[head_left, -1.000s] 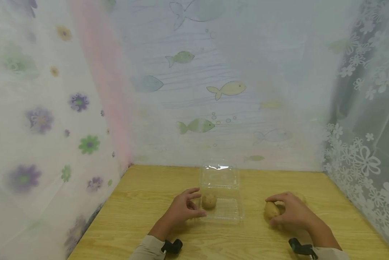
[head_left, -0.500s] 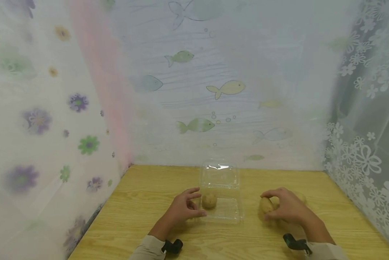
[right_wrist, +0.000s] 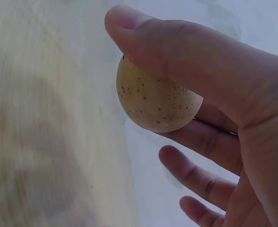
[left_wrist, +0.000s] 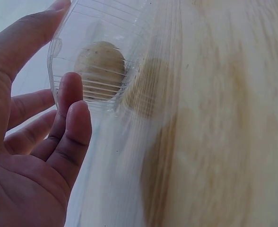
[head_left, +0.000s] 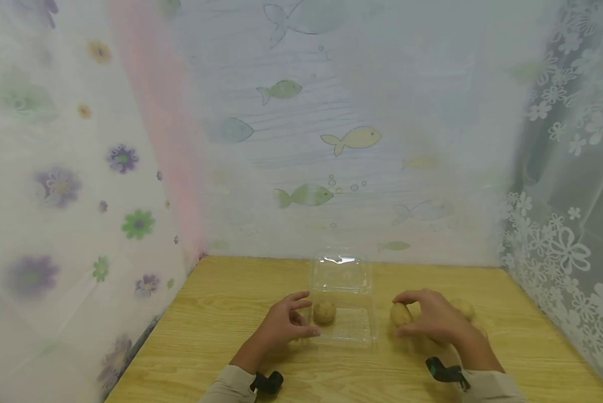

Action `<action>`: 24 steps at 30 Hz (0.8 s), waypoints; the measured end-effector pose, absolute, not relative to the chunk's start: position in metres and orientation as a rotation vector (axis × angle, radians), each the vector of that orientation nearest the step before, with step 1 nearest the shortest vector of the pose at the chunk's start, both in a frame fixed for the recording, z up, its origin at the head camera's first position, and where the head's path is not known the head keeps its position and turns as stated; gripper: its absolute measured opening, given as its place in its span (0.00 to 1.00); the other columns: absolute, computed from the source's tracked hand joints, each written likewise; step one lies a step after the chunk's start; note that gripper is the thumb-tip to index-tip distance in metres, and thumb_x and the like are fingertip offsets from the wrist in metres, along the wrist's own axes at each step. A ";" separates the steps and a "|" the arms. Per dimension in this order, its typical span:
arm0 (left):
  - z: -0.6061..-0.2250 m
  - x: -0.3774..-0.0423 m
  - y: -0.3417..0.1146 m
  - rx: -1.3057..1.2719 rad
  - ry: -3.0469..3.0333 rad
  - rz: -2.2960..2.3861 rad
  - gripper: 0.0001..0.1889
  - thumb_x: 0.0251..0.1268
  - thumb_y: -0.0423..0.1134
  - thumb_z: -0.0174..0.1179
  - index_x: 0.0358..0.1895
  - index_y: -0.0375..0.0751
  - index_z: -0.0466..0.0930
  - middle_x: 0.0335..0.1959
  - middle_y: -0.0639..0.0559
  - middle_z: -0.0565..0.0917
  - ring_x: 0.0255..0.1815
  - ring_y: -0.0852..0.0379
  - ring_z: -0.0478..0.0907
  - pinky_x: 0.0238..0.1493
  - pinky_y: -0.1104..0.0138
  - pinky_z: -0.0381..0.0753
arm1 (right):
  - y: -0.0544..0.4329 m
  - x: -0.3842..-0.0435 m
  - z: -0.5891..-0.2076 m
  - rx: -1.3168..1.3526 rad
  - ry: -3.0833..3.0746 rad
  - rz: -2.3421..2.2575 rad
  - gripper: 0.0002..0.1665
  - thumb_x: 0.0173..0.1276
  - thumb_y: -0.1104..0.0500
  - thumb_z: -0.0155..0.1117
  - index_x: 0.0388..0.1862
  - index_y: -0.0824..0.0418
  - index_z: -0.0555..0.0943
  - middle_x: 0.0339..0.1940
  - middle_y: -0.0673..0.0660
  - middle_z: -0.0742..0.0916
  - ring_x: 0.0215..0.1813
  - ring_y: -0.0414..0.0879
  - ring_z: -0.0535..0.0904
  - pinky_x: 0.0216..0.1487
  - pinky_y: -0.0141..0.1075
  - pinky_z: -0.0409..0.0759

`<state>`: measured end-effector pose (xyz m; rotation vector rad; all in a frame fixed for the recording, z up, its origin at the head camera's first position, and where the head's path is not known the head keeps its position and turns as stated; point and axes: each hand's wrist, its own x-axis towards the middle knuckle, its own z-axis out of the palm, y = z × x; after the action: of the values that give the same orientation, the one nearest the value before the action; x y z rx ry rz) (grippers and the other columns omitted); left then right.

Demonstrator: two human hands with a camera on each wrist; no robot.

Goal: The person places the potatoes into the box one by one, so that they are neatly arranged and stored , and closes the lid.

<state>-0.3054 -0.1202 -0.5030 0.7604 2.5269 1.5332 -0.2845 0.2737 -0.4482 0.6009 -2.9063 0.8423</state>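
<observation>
A clear plastic clamshell box (head_left: 349, 324) stands on the table with its lid (head_left: 340, 274) raised at the back. One round potato (head_left: 324, 312) lies in its left part. My left hand (head_left: 283, 322) is at the box's left side, fingers loosely bent and fingertips right at the edge; the left wrist view has them overlapping the ribbed wall. To the right of the box, my right hand (head_left: 434, 319) holds another potato (head_left: 401, 317) between thumb and fingers. The right wrist view shows this potato's speckled skin (right_wrist: 155, 101), with two lower fingers off it.
More potatoes (head_left: 463, 308) sit behind and beside the right hand, partly hidden by it. The wooden table (head_left: 241, 285) ends at a fish-printed sheet (head_left: 261, 224). Flower-patterned sheets hang along both sides. Each wrist wears a small black camera (head_left: 267, 383).
My right hand has moved left towards the box with the potato in its grip, uncovering more of the potatoes behind it. The left hand and the box have stayed still.
</observation>
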 end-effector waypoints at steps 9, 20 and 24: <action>-0.504 -0.306 -0.121 0.772 2.517 1.537 0.43 0.56 0.48 0.80 0.74 0.38 0.73 0.80 0.50 0.67 0.38 0.63 0.87 0.41 0.70 0.85 | 0.261 -0.287 -0.441 0.591 -2.884 0.896 0.43 0.46 0.38 0.87 0.60 0.54 0.85 0.58 0.53 0.88 0.62 0.57 0.82 0.61 0.58 0.80; -0.505 -0.308 -0.121 0.802 2.531 1.532 0.43 0.56 0.49 0.80 0.74 0.37 0.73 0.79 0.48 0.67 0.38 0.64 0.87 0.39 0.70 0.86 | 0.252 -0.293 -0.436 0.599 -2.866 0.936 0.45 0.44 0.32 0.85 0.58 0.52 0.86 0.52 0.47 0.89 0.59 0.51 0.83 0.60 0.57 0.80; -0.506 -0.308 -0.121 0.802 2.533 1.533 0.43 0.57 0.49 0.79 0.74 0.37 0.72 0.79 0.48 0.67 0.38 0.64 0.87 0.37 0.69 0.86 | 0.249 -0.294 -0.434 0.595 -2.864 0.962 0.44 0.44 0.33 0.86 0.57 0.53 0.86 0.49 0.45 0.89 0.56 0.48 0.82 0.58 0.54 0.80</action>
<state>-0.3083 -0.1212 -0.5062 0.8021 2.5326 1.5331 -0.2940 0.2486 -0.4345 0.5954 -2.8638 0.9623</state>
